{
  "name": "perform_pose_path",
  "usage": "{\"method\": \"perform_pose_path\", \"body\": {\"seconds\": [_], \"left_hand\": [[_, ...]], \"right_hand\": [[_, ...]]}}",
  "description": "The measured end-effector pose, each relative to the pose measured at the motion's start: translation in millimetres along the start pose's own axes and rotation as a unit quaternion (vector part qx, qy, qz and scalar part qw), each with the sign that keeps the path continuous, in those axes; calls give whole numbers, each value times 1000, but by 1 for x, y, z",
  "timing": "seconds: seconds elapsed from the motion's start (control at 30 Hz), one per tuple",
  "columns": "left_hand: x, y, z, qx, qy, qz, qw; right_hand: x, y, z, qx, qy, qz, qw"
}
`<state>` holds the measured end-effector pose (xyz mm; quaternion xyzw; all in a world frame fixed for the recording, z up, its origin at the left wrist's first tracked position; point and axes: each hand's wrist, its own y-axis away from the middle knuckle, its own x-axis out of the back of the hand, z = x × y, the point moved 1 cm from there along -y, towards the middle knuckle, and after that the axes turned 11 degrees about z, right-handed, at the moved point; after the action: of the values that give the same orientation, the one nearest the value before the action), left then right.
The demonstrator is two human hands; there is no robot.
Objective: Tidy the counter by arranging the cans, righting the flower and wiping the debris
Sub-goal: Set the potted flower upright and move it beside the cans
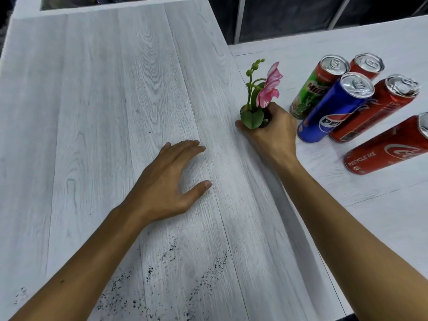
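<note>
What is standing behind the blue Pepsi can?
A green Milo can and a red can stand behind the blue Pepsi can. The red can's lower body is covered, hiding its label.

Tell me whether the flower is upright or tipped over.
Upright: the flower stands with its stem and pink bloom pointing up, and the right hand grips its base on the counter.

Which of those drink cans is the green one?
The tall green Milo can, leftmost in the group, beside the blue Pepsi can; no other is green.

Pale counter with cans, debris
</note>
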<state>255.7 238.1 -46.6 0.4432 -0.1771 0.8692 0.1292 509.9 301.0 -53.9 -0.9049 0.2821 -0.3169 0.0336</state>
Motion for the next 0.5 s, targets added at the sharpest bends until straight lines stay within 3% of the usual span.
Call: {"method": "perform_pose_path", "body": {"seconds": [0.23, 0.5], "left_hand": [[-1, -2, 2, 1, -3, -2, 1000], [-2, -8, 17, -3, 6, -4, 1000]], "right_hand": [[5, 4, 4, 0, 15, -16, 1000], [43, 33, 7, 53, 114, -76, 989]]}}
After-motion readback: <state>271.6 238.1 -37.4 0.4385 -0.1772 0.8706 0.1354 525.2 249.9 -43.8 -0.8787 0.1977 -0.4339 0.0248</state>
